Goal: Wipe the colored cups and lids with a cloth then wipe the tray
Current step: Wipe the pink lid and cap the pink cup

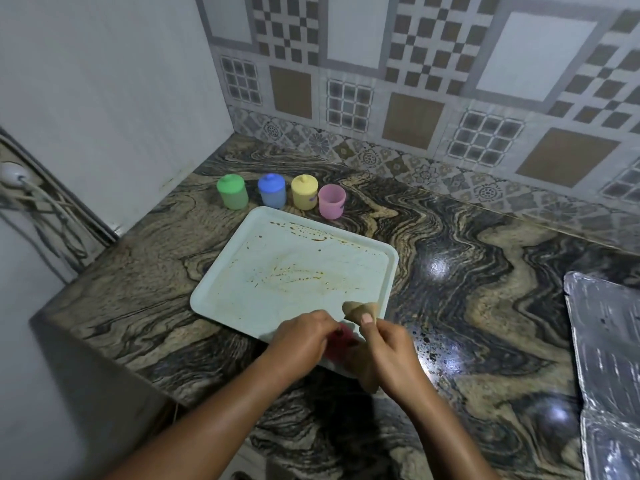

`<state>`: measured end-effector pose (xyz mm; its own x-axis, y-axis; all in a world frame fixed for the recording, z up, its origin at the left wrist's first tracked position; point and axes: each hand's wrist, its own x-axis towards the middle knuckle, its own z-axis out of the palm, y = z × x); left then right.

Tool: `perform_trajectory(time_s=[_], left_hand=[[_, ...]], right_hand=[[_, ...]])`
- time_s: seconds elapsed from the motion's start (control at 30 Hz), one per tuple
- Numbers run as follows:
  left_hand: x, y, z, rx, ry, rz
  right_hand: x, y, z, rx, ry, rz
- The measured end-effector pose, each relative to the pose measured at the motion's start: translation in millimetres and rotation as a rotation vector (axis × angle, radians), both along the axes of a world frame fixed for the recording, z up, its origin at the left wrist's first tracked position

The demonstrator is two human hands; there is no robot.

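The left hand point(304, 337) curls round one blurred red lid point(341, 338); the right hand point(389, 353) pinches one tan cloth point(360, 310). Both are over the near edge of one stained tray point(263, 289) on the swirled stone counter point(467, 323). Beyond stand four cups: the green cup point(232, 192), blue cup point(272, 191) and yellow cup point(304, 192) are lidded, the pink cup point(331, 201) is open. A patterned tile wall point(415, 98) backs them.

Four cups point(331, 202), four lids point(227, 181), one tray point(242, 271), one cloth point(358, 309), two hands point(301, 337).
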<state>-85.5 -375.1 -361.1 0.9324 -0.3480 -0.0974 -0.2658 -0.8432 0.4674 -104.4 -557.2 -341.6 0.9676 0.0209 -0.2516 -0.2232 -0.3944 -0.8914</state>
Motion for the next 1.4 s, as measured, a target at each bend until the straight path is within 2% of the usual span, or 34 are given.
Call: perform_trajectory(time_s=[0.07,0.13,0.27,0.33,0.4,0.57,0.7,0.87,1.0,1.07,1.17,1.3,1.4], left_hand=[[-1.6,-0.6,0.8,0.009,-0.011,0.011],[-2.2,1.6,7.7,-0.081,-0.034,0.065],[6.8,21.2,35.4,-0.468,-0.096,0.357],[10.6,30.2,60.0,-0.698,-0.037,0.523],[12.5,35.9,80.0,-0.841,0.006,0.597],[9.4,36.8,98.7,-0.908,0.057,0.595],[3.9,34.0,100.6,-0.973,0.111,0.584],[-0.9,33.8,104.6,-1.151,0.234,0.737],[-5.8,43.6,106.5,-1.241,0.344,0.756],[-6.9,49.0,107.1,-1.311,0.374,0.758],[-5.9,55.4,108.1,-1.358,0.371,0.763],[-1.4,54.0,112.0,-1.423,0.371,0.742],[-0.7,55.5,116.2,-1.47,0.376,0.724]], right_hand=[[-0.5,-1.0,0.8,0.025,0.004,0.015],[1.6,-6.7,3.6,0.07,-0.007,-0.016],[14.0,-26.8,28.0,0.188,-0.05,-0.137],[19.3,-32.1,39.7,0.33,-0.035,-0.156],[23.1,-29.5,53.3,0.374,-0.064,-0.15],[26.6,7.5,79.4,0.577,-0.095,0.003],[21.9,33.5,92.8,0.557,-0.105,0.073],[16.7,45.6,100.9,0.587,-0.066,0.063],[18.8,47.4,104.4,0.63,-0.095,0.085],[22.5,47.2,99.0,0.584,-0.168,0.084],[24.3,49.0,93.9,0.386,-0.352,0.042],[17.0,72.4,97.9,0.07,-0.687,0.281],[16.8,93.2,77.6,-0.093,-0.786,0.391]])
